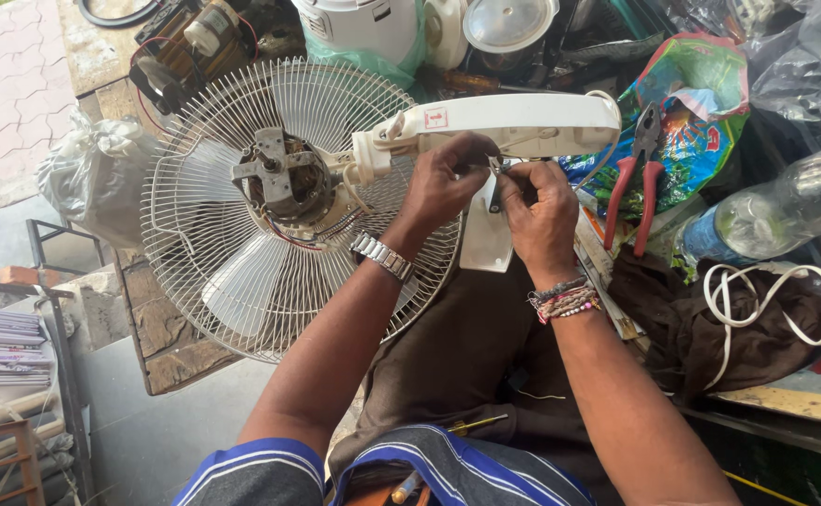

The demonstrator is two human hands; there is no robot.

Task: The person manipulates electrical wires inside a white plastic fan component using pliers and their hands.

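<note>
Two hands on the white fan neck (pixel 513 122), head view: my left hand (pixel 443 183) grips its underside, my right hand (pixel 539 211) pinches a small part there. Risk: motor (pixel 284 178) & grille (pixel 242 272) overhang the bench, could tip; pliers (pixel 637 173) lie nearby.

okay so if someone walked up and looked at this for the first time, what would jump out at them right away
First, the round white wire fan guard at centre left, with the bare grey metal motor exposed at its hub. Next, the left hand and right hand meeting at the white plastic fan neck in the middle. Red-handled pliers lie just right, on a colourful plastic bag.
</note>
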